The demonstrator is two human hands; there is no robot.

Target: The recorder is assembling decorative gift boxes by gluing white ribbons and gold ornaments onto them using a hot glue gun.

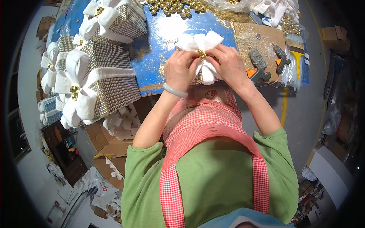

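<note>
A white fabric bow (207, 73) lies at the near edge of the blue table, its loops spread out. At its middle is a small cluster of gold bells (202, 53). My left hand (180, 68) pinches the cluster from the left, thumb and forefinger together. From the right, my right hand (227, 62) presses its fingertips on the same cluster. Both hands are closed, and the fingers partly cover the bow. What lies beneath the bow is mostly hidden.
Glittery gift boxes (118, 85) with white bows are stacked at the left. Loose gold bells (176, 7) lie at the far edge. Two glue guns (259, 66) rest on cardboard (243, 34) at the right, beside a yellow scraper (296, 57). An open carton (110, 141) stands below the table.
</note>
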